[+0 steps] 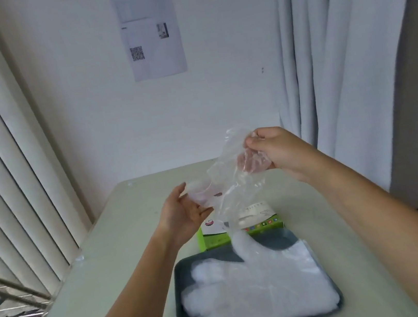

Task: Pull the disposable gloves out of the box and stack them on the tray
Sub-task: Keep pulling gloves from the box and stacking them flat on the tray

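A clear plastic glove (pixel 228 179) hangs in the air above the table, stretched between both hands. My right hand (pixel 276 151) pinches its upper end, high and to the right. My left hand (pixel 183 212) grips its lower left part, fingers curled on the film. Below them lies the green and white glove box (pixel 240 228), flat on the table, partly hidden behind the hanging glove. In front of the box sits a dark tray (pixel 183 273) holding a flat stack of clear gloves (pixel 257 292), fingers pointing left.
The pale green table (pixel 113 254) stands against a white wall. Vertical blinds run along the left, a grey curtain hangs at the right. A metal rack (pixel 8 294) juts in at the lower left, beyond the table's left edge.
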The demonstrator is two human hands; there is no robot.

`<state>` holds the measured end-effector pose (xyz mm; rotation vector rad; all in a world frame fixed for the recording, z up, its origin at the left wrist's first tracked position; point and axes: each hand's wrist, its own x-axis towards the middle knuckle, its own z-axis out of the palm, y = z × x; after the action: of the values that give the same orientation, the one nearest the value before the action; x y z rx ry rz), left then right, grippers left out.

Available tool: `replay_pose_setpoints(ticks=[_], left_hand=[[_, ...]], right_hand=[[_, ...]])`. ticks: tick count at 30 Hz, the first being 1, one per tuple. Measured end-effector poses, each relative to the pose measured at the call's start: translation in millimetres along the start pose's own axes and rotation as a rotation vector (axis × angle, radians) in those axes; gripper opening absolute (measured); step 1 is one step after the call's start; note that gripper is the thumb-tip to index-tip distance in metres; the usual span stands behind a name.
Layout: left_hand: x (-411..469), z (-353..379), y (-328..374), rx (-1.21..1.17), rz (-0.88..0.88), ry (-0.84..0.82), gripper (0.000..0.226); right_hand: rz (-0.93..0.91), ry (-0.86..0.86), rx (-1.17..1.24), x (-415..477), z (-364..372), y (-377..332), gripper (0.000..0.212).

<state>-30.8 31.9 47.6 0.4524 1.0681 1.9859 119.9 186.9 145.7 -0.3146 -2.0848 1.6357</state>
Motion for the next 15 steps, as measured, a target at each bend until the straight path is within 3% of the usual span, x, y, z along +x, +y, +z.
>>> replay_pose_setpoints(ticks=[3,6,10,15], left_hand=[[-22.8,13.2,5.8,0.062,-0.063,-0.151,0.102],[-40.9,20.8,4.9,0.256,-0.049,-0.182,0.109],[-65.6,29.9,-3.9,0.455,0.017,-0.173,0.079],[-92.7,42.4,-10.7,0.71,0.113,-0.16,0.02]], right_hand=[[0.037,0.036,0.128,-16.4,-3.5,-8.7,0.02],[0.064,0.06,0.188,-32.2,-8.3,-15.1,0.022],[0.1,0.064,0.191,-52.9,-12.6,-15.6,0.022],[0.165,0.011,0.253,-78.1,-19.8,-7.3,0.022]])
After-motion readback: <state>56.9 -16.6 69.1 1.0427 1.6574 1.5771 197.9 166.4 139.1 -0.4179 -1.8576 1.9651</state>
